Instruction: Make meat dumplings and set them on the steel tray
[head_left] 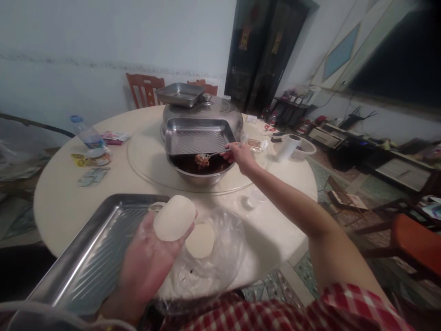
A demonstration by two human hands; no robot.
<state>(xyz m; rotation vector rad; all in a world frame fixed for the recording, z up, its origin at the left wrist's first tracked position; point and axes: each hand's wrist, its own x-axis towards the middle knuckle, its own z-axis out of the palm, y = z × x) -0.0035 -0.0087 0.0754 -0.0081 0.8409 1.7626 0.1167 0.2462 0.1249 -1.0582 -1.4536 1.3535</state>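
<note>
A round, pale dough wrapper (174, 218) rests across the fingers of my left hand (149, 257), which is held palm up above the edge of a large metal tray (93, 243). My right hand (241, 156) reaches out, its fingers wrapped round the handle of a spoon (217, 152). Brownish chopped filling (201, 161) is heaped on the spoon, over a metal bowl (200, 178) of dark contents. Another dough wrapper (200, 240) lies on a clear plastic bag (227, 243) to the right of my left hand.
A rectangular metal pan (198, 138) sits over the bowl's back part. Behind it, a second pan (181, 94) rests on a big domed lid (220, 110). At left stand a plastic bottle (86, 133) and a jar (98, 157); a white basket (306, 149) is at right.
</note>
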